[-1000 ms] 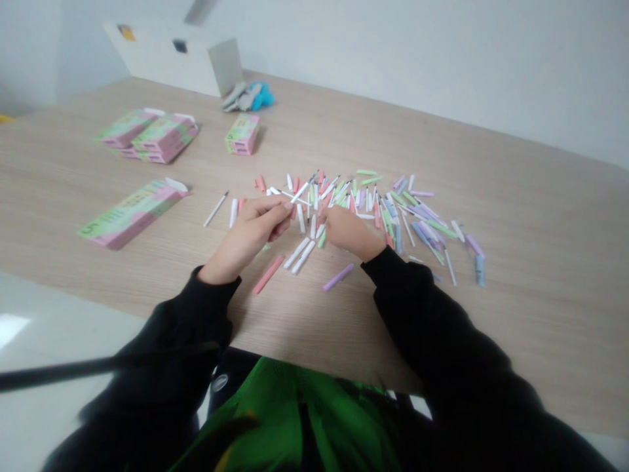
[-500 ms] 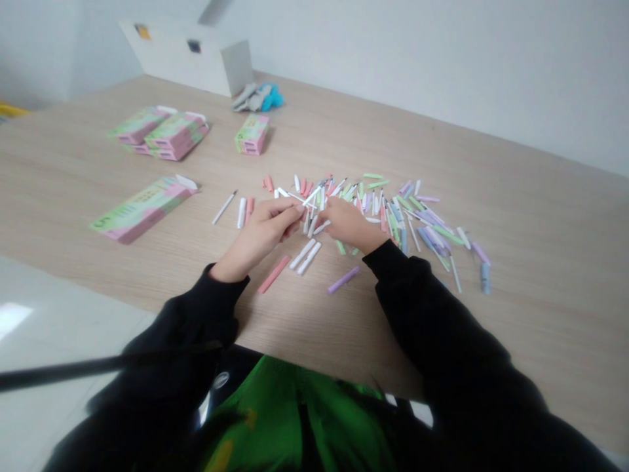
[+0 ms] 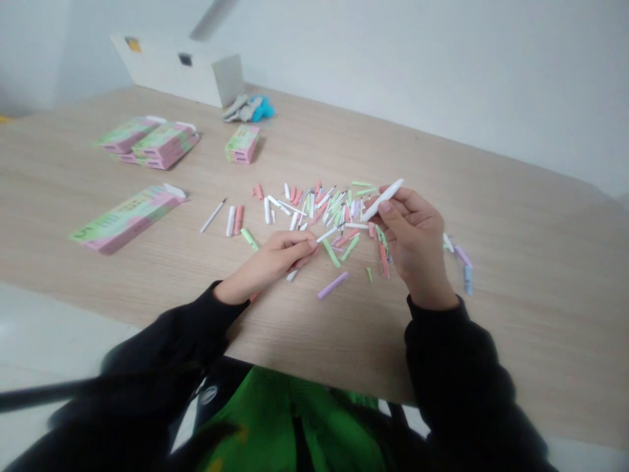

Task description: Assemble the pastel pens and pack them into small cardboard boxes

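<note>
Your right hand [image 3: 417, 239] is gripping a white, tapered pen barrel [image 3: 384, 199], tilted near scattered pastel parts [image 3: 350, 247]. Your left hand [image 3: 275, 261] is pinching a slim, dark-tipped white refill [image 3: 327, 234]. A pale wood-grain table [image 3: 531, 275] is supporting the parts; a white wall [image 3: 417, 72] is standing behind.

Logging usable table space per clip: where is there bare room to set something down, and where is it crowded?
Bare tabletop lies right of the blue barrel, between the pile of pen parts and the back wall, and from the purple barrel to the near edge. It is crowded in the pile itself, between and beyond the left hand and right hand.
</note>
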Tool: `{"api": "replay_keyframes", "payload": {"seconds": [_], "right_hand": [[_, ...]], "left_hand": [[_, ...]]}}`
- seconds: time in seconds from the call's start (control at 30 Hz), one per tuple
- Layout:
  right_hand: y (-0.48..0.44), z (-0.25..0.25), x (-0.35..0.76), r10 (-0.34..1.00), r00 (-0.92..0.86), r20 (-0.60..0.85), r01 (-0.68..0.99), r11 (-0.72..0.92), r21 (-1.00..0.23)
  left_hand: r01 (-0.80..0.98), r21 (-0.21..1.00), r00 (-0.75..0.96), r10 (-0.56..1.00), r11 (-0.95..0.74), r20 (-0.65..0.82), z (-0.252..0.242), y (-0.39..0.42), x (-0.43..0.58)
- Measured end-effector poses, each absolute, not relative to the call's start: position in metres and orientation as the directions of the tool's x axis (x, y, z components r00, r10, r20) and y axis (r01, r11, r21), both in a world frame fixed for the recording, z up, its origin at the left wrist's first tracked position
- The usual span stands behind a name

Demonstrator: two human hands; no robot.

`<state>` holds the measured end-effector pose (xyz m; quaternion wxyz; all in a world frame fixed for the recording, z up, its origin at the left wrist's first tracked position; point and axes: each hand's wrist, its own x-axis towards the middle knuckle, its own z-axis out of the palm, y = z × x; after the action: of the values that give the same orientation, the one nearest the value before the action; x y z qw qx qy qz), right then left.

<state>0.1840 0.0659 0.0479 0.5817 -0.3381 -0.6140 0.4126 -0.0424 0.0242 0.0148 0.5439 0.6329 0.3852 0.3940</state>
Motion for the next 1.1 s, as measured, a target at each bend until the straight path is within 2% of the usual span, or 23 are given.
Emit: {"api": "replay_keyframes", "payload": {"seconds": [0.23, 0.53, 0.77, 1.1], "right_hand": [[0.054, 0.04, 0.174, 0.887, -0.042, 0.46, -0.214, 0.442, -0.871], [0.052, 0.033, 0.169, 0.904, -0.13, 0.407, -0.153, 0.387, -0.909], [0.049, 0.045, 0.178, 0.878, 0.001, 0.478, -0.171, 0.471, -0.865], [0.046, 0.035, 0.175, 0.888, -0.09, 0.452, -0.124, 0.44, -0.889]], "left_hand": [[0.074, 0.991, 0.404, 0.912, -0.112, 0.072, 0.014, 0.023, -0.039], [0.092, 0.986, 0.451, 0.889, -0.136, 0.081, 0.017, 0.024, -0.04], [0.085, 0.988, 0.456, 0.887, -0.13, 0.078, 0.016, 0.024, -0.041], [0.111, 0.99, 0.449, 0.893, -0.088, 0.029, 0.017, 0.025, -0.04]]}}
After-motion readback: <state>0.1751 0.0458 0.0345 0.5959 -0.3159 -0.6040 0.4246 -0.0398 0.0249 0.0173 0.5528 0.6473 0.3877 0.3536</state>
